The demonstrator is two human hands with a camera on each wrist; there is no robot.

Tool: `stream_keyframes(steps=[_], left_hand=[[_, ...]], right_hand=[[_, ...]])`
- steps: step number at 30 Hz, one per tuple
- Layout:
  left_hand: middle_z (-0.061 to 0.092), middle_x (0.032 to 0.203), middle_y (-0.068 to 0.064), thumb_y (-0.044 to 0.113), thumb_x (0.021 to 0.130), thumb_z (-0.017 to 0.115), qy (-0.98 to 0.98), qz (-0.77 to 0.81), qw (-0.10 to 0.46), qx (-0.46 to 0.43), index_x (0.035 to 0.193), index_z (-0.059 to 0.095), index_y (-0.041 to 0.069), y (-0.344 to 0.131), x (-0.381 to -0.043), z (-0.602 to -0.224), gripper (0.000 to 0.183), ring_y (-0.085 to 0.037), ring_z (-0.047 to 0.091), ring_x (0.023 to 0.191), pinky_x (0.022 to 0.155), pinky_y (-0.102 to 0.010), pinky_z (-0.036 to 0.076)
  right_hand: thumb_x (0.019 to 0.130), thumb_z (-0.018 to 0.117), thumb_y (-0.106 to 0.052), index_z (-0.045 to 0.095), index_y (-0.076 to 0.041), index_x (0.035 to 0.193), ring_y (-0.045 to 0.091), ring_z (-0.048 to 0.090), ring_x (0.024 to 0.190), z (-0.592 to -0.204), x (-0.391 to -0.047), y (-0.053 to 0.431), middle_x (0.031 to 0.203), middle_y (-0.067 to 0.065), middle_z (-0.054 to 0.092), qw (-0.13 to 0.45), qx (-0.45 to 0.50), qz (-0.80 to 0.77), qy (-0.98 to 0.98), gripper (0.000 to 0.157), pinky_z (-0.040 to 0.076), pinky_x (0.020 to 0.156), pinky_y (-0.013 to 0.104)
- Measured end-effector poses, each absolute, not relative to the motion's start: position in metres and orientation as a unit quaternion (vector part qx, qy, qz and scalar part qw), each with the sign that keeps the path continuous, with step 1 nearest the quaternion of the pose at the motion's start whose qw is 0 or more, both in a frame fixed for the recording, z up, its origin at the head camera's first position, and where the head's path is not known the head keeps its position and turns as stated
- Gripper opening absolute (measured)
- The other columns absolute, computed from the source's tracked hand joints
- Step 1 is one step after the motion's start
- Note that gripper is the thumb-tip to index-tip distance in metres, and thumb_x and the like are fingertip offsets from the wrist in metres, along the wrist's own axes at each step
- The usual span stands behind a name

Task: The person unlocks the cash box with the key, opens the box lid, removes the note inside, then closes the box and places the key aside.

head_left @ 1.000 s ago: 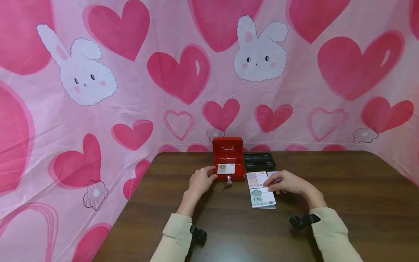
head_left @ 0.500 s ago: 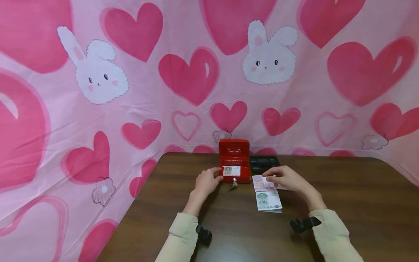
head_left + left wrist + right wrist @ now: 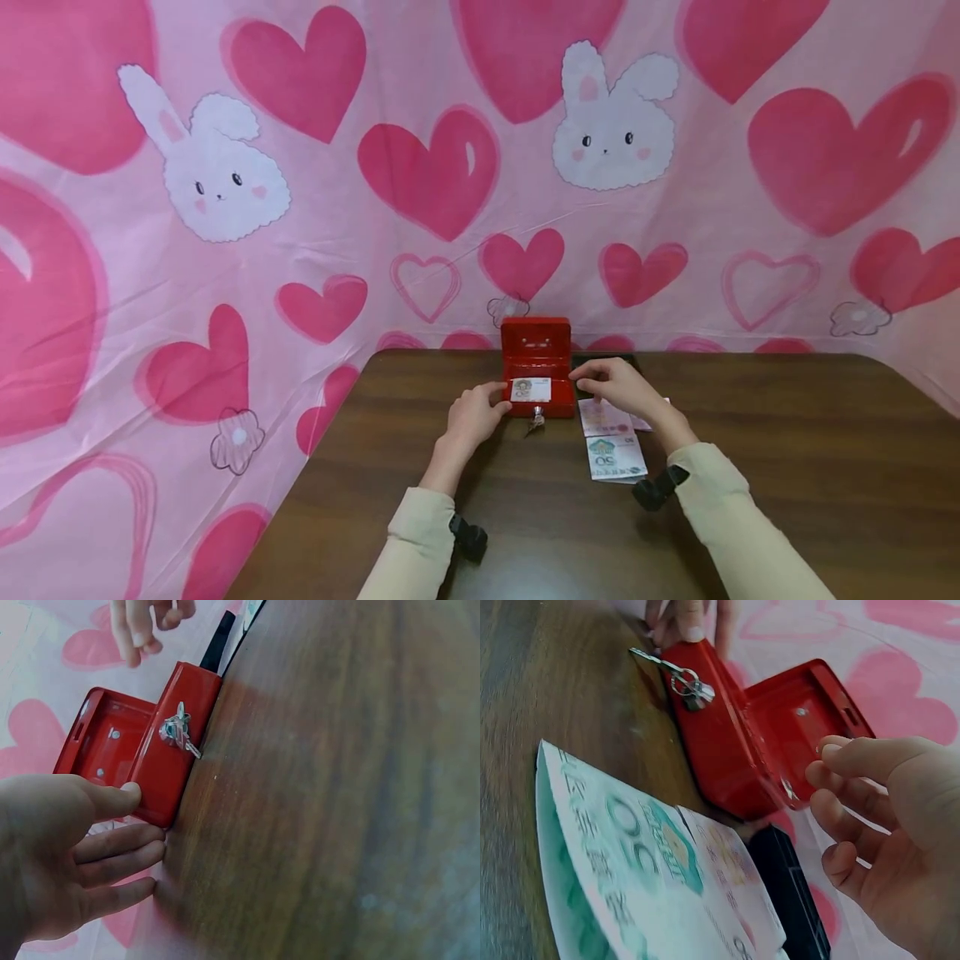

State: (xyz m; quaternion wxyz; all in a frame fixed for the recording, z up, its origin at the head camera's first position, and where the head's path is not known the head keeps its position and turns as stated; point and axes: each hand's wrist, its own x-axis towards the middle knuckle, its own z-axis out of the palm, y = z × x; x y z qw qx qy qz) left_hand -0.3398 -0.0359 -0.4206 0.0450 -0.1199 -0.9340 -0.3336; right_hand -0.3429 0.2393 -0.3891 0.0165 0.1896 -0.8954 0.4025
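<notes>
A red cash box stands with its lid raised near the table's back edge. A banknote lies inside it. My left hand grips the box's left front corner, thumb on the front face and fingers along the side in the left wrist view. My right hand hovers above the box's right side, fingers loosely curled, and I see nothing between them. Below it are folded banknotes on the table, a green one overlapping a pink one. Keys hang from the front lock.
A black coin tray stands right of the box, partly hidden behind my right hand in the head view. The brown wooden table ends at a pink curtain with hearts and rabbits.
My right hand has lifted off the banknotes and moved left and back toward the box. The left hand stays at the box. The head view has shifted slightly.
</notes>
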Motion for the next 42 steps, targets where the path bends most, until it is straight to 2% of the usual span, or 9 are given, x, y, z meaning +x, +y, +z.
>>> stream_keyframes(steps=[4,13,17,26,33,38,42], left_hand=[[0.069,0.128,-0.009,0.027,0.093,0.07,-0.934,-0.332,0.05,-0.119,0.133,0.065,0.015,-0.038,-0.34,-0.423,0.042,-0.028,0.067,0.11,0.093,-0.048,0.054],[0.069,0.128,-0.009,0.027,0.093,0.07,-0.934,-0.33,0.053,-0.123,0.132,0.066,0.016,-0.036,-0.341,-0.422,0.041,-0.028,0.067,0.111,0.093,-0.049,0.054],[0.07,0.125,-0.01,0.027,0.092,0.07,-0.934,-0.329,0.06,-0.127,0.13,0.067,0.015,-0.033,-0.341,-0.419,0.04,-0.029,0.068,0.106,0.091,-0.049,0.054],[0.069,0.127,-0.009,0.028,0.092,0.07,-0.937,-0.324,0.059,-0.117,0.13,0.067,0.016,-0.035,-0.34,-0.423,0.04,-0.029,0.068,0.11,0.093,-0.049,0.054],[0.068,0.128,-0.01,0.027,0.093,0.07,-0.933,-0.337,0.05,-0.116,0.132,0.065,0.015,-0.037,-0.34,-0.421,0.041,-0.03,0.067,0.11,0.093,-0.05,0.054],[0.069,0.126,-0.01,0.026,0.093,0.07,-0.934,-0.333,0.049,-0.12,0.132,0.066,0.015,-0.037,-0.341,-0.422,0.041,-0.029,0.068,0.103,0.09,-0.048,0.055],[0.071,0.124,-0.011,0.026,0.093,0.069,-0.937,-0.321,0.056,-0.127,0.131,0.066,0.014,-0.037,-0.342,-0.423,0.04,-0.028,0.069,0.097,0.087,-0.048,0.055]], right_hand=[[0.096,0.062,-0.018,0.072,-0.003,0.114,0.021,0.063,0.092,-0.392,-0.353,0.226,0.111,0.014,0.073,0.02,0.196,0.388,-0.9,0.025,0.056,0.084,0.039],[0.096,0.062,-0.015,0.071,-0.003,0.114,0.026,0.06,0.1,-0.403,-0.364,0.208,0.114,0.015,0.071,0.005,0.17,0.376,-0.911,0.024,0.052,0.095,0.048],[0.094,0.063,-0.015,0.071,-0.003,0.114,0.03,0.06,0.104,-0.403,-0.366,0.203,0.113,0.016,0.071,0.007,0.169,0.368,-0.914,0.025,0.049,0.099,0.053],[0.092,0.066,-0.019,0.07,-0.002,0.114,0.026,0.062,0.097,-0.407,-0.373,0.192,0.108,0.014,0.072,-0.003,0.174,0.329,-0.928,0.028,0.053,0.093,0.048],[0.092,0.067,-0.02,0.069,-0.002,0.118,0.028,0.063,0.101,-0.406,-0.374,0.186,0.114,0.016,0.071,-0.01,0.161,0.302,-0.94,0.032,0.054,0.095,0.048],[0.091,0.068,-0.022,0.071,-0.006,0.118,0.028,0.055,0.107,-0.404,-0.372,0.18,0.116,0.014,0.072,-0.015,0.142,0.294,-0.945,0.032,0.048,0.1,0.05],[0.09,0.068,-0.021,0.073,-0.006,0.115,0.029,0.048,0.109,-0.404,-0.373,0.175,0.114,0.014,0.073,0.004,0.154,0.304,-0.94,0.03,0.042,0.1,0.053]])
